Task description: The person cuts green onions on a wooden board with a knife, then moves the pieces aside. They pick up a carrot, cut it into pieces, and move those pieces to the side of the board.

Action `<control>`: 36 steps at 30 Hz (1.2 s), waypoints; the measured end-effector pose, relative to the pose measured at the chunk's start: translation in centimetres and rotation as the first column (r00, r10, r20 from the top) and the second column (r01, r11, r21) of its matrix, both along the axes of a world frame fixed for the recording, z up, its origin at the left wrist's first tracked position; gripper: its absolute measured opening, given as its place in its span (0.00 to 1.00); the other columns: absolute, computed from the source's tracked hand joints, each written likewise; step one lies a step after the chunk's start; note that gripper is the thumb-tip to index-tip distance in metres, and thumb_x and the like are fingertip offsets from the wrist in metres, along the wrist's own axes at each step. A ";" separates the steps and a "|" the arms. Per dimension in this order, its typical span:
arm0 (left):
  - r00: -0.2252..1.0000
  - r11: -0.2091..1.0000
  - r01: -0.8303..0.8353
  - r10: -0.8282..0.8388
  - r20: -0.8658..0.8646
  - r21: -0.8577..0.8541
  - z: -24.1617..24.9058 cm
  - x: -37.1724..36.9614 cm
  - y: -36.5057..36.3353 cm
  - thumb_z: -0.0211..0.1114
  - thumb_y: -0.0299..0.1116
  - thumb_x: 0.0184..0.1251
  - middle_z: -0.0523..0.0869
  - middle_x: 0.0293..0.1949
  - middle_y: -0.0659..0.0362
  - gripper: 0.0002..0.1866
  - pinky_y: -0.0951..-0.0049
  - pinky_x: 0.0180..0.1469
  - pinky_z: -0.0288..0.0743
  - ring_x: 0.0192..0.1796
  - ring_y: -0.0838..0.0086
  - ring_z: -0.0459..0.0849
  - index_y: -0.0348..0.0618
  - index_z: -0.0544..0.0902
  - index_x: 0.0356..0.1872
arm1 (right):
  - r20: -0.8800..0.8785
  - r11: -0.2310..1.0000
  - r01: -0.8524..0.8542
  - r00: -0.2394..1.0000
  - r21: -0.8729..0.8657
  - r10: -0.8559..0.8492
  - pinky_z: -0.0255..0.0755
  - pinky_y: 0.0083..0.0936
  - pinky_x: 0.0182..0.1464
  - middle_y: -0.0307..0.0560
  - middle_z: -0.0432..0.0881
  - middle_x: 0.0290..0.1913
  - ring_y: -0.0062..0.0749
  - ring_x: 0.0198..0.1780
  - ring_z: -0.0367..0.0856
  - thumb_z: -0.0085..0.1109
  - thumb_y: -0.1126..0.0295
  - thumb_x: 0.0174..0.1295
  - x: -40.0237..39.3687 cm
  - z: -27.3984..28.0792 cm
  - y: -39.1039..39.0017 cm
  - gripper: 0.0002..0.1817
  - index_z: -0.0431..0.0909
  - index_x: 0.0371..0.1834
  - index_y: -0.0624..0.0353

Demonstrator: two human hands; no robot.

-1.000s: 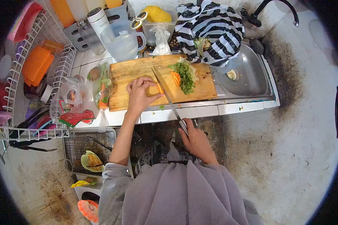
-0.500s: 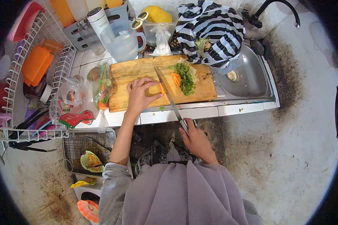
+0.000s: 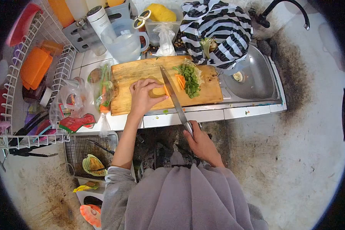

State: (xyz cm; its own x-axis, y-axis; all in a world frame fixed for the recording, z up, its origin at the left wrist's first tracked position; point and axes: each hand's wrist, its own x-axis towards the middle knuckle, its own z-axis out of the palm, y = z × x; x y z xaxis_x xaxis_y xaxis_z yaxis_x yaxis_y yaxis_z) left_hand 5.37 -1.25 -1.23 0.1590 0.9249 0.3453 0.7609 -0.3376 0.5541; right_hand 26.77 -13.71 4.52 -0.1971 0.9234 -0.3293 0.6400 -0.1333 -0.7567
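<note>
My left hand is on the wooden cutting board, its fingers and thumb closed round a piece of carrot. Just right of that piece, the blade of a long knife points away from me. The knife's handle is wrapped in my right hand, in front of the counter edge. Carrot strips lie right of the blade, beside chopped green leaves. Pale shreds lie along the right side of the greens.
A striped plastic bag stands behind the board, partly over the steel sink. A clear jug is at the back. Bagged vegetables lie left of the board, near a white dish rack.
The knife blade has shifted slightly, with its tip a little to the right, and my right hand has moved slightly with it. My left hand stays almost in place on the carrot.
</note>
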 end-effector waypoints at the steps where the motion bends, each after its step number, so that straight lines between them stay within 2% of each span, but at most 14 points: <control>1: 1.000 1.000 0.004 -0.004 -0.002 0.000 0.0 0.0 0.0 0.75 0.51 0.41 0.80 0.44 0.68 0.20 0.58 0.63 0.50 0.53 0.69 0.73 0.54 0.87 0.36 | -0.008 1.000 0.001 1.000 -0.005 -0.001 0.68 0.49 0.40 0.67 0.78 0.35 0.66 0.39 0.77 0.44 0.60 0.69 0.0 0.0 0.0 0.19 0.61 0.55 0.61; 5: 1.000 1.000 -0.001 0.001 -0.007 0.010 -0.2 0.0 0.1 0.76 0.50 0.41 0.80 0.44 0.68 0.20 0.58 0.63 0.50 0.52 0.69 0.73 0.54 0.87 0.35 | -0.002 0.998 -0.014 1.000 -0.054 0.013 0.67 0.48 0.41 0.66 0.77 0.36 0.66 0.39 0.76 0.43 0.60 0.70 0.3 -0.5 0.4 0.19 0.60 0.55 0.61; 10: 1.000 0.999 0.011 -0.012 0.019 0.039 -0.5 -0.2 0.2 0.76 0.48 0.39 0.80 0.44 0.70 0.19 0.58 0.63 0.50 0.52 0.69 0.73 0.53 0.86 0.34 | -0.033 0.999 -0.032 0.999 0.002 0.032 0.68 0.47 0.39 0.67 0.77 0.35 0.65 0.39 0.76 0.44 0.61 0.70 0.2 -0.5 0.5 0.18 0.60 0.55 0.61; 13: 1.000 1.000 0.009 -0.009 0.019 0.026 -0.6 -0.2 0.3 0.76 0.47 0.39 0.80 0.44 0.70 0.18 0.58 0.63 0.50 0.51 0.69 0.73 0.53 0.86 0.33 | -0.038 0.998 -0.033 0.999 -0.059 0.031 0.67 0.48 0.39 0.68 0.77 0.35 0.65 0.38 0.76 0.45 0.62 0.69 0.1 -0.7 0.8 0.18 0.60 0.55 0.62; 20: 0.999 1.000 0.020 -0.020 0.032 -0.017 -0.3 -0.2 0.4 0.76 0.46 0.38 0.80 0.44 0.70 0.18 0.58 0.63 0.50 0.51 0.69 0.72 0.53 0.85 0.32 | 0.006 0.997 -0.059 0.998 -0.053 0.059 0.66 0.50 0.38 0.70 0.76 0.33 0.67 0.38 0.76 0.45 0.63 0.69 -0.4 -0.4 1.6 0.17 0.59 0.54 0.63; 29: 0.999 0.998 0.035 -0.034 0.013 -0.045 0.0 0.0 0.7 0.76 0.47 0.37 0.79 0.44 0.71 0.18 0.57 0.63 0.50 0.51 0.69 0.72 0.54 0.85 0.32 | -0.016 0.998 -0.036 0.999 -0.059 0.035 0.67 0.48 0.33 0.66 0.77 0.28 0.65 0.33 0.77 0.45 0.63 0.69 -0.3 -1.1 2.2 0.16 0.60 0.53 0.62; 31: 1.000 1.000 0.027 -0.027 0.011 0.005 -0.3 0.0 0.7 0.76 0.47 0.37 0.79 0.45 0.71 0.19 0.58 0.63 0.50 0.51 0.69 0.72 0.54 0.85 0.33 | -0.086 0.987 0.000 0.996 -0.158 -0.014 0.68 0.47 0.33 0.64 0.77 0.28 0.63 0.32 0.78 0.46 0.63 0.69 -0.2 -1.1 2.2 0.17 0.60 0.53 0.62; 32: 1.000 1.000 0.029 -0.029 0.010 0.008 -0.2 0.0 0.8 0.76 0.47 0.37 0.79 0.45 0.71 0.19 0.58 0.63 0.50 0.51 0.69 0.72 0.54 0.85 0.33 | -0.087 0.988 0.002 0.996 -0.155 -0.016 0.68 0.47 0.33 0.64 0.77 0.28 0.63 0.32 0.78 0.46 0.63 0.69 -0.1 -1.0 2.2 0.17 0.60 0.53 0.62; 34: 1.000 1.000 0.021 -0.021 0.001 -0.010 -0.1 0.1 0.7 0.76 0.48 0.37 0.79 0.45 0.70 0.19 0.58 0.63 0.51 0.51 0.69 0.72 0.55 0.86 0.33 | -0.101 0.998 0.012 0.995 -0.061 -0.018 0.67 0.53 0.34 0.69 0.78 0.29 0.68 0.35 0.77 0.46 0.64 0.68 0.2 -0.9 2.0 0.16 0.60 0.52 0.61; 36: 1.000 1.000 0.022 -0.022 -0.001 -0.007 -0.1 0.1 0.7 0.76 0.48 0.37 0.79 0.45 0.70 0.19 0.58 0.63 0.51 0.51 0.69 0.72 0.55 0.86 0.34 | -0.076 0.999 0.023 0.997 -0.031 -0.025 0.68 0.53 0.34 0.69 0.78 0.29 0.68 0.35 0.77 0.47 0.64 0.68 0.3 -0.7 1.7 0.16 0.60 0.52 0.61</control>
State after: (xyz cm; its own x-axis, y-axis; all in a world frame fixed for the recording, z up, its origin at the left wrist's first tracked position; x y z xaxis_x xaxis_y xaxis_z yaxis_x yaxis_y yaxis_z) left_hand 5.45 -0.58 -1.31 0.1793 0.9235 0.3390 0.7539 -0.3504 0.5557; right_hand 27.03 -12.04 3.82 -0.2007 0.9182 -0.3416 0.5767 -0.1711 -0.7988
